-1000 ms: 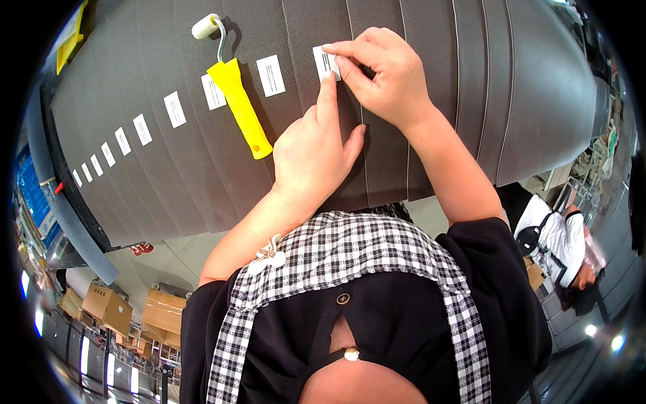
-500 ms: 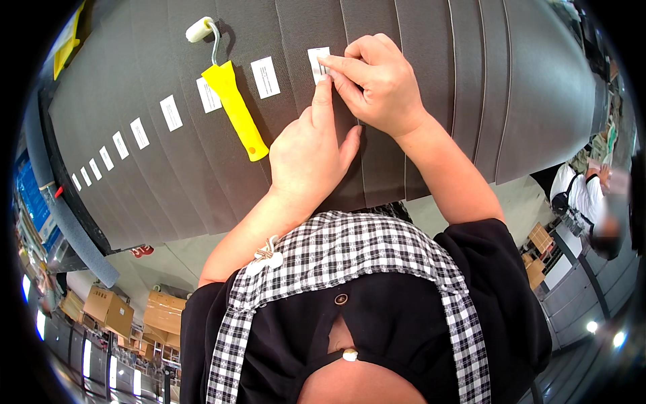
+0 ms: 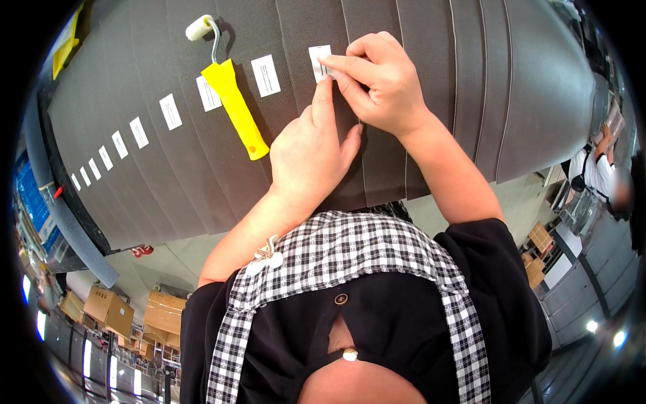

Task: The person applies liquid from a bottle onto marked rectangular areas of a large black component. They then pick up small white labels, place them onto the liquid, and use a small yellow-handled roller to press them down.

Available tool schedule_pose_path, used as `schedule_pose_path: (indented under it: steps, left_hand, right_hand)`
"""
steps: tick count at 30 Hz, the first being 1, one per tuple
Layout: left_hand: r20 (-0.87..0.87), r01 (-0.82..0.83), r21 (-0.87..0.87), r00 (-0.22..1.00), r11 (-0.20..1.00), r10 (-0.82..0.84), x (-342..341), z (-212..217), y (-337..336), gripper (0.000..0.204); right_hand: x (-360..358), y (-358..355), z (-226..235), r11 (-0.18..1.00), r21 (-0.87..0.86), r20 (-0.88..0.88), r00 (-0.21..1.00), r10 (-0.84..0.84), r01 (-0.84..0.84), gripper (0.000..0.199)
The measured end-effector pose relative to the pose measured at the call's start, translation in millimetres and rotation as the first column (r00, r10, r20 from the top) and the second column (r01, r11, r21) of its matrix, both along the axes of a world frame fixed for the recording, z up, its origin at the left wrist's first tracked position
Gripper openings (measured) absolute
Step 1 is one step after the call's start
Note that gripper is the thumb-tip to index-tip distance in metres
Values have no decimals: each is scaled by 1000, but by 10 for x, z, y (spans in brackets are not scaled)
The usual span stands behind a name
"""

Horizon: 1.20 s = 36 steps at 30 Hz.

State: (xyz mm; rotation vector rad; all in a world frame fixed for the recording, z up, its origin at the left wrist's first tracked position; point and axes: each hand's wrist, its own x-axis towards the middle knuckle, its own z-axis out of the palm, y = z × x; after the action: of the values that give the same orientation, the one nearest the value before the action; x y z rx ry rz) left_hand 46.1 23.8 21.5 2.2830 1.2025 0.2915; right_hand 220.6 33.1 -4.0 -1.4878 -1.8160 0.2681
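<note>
A small white printed label (image 3: pixel 319 59) lies on a dark grey sheet (image 3: pixel 377 168) toward the far middle. The index finger of my left hand (image 3: pixel 306 151) is stretched out, its tip on the label's lower part, and the thumb is spread to the right. My right hand (image 3: pixel 383 84) is closed in a pinch at the label's right edge, with the index fingertip over it. Left of the hands lies a small paint roller (image 3: pixel 235 111) with a yellow handle and a pale roller head. The handle partly covers another white label (image 3: pixel 206 94).
A row of several white labels (image 3: pixel 171 112) runs left along the sheet. A yellow object (image 3: pixel 65 47) shows at the far left. Cardboard boxes (image 3: pixel 108 310) stand on the floor at the lower left. Another person (image 3: pixel 595 168) is at the far right.
My hands stay almost in place at the label, with only a tiny shift. At the far right, the other person has moved, with an arm now raised.
</note>
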Motion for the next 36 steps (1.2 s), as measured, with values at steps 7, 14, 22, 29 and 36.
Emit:
schedule_pose_path:
  steps: [7,14,22,29,36]
  left_hand:
    - [-13,-2,-26,1000,1000,2,7,16,9,78]
    - [-29,-9,-37,1000,999,8,18,31,21,78]
    - [-52,-18,-34,999,999,16,23,42,26,77]
    - [-14,-143,-90,990,986,142,-118,243,297,47]
    - [-24,-158,-295,987,942,158,-104,266,418,45]
  right_hand:
    - [-51,22,-29,1000,-12,71,997,-18,19,28]
    - [-67,22,-50,999,-16,116,993,-29,31,27]
    - [102,135,94,980,-123,-123,978,-169,153,16]
    - [53,74,342,827,-543,-41,979,-200,146,17]
    - [-147,72,349,722,-637,46,948,-315,271,21]
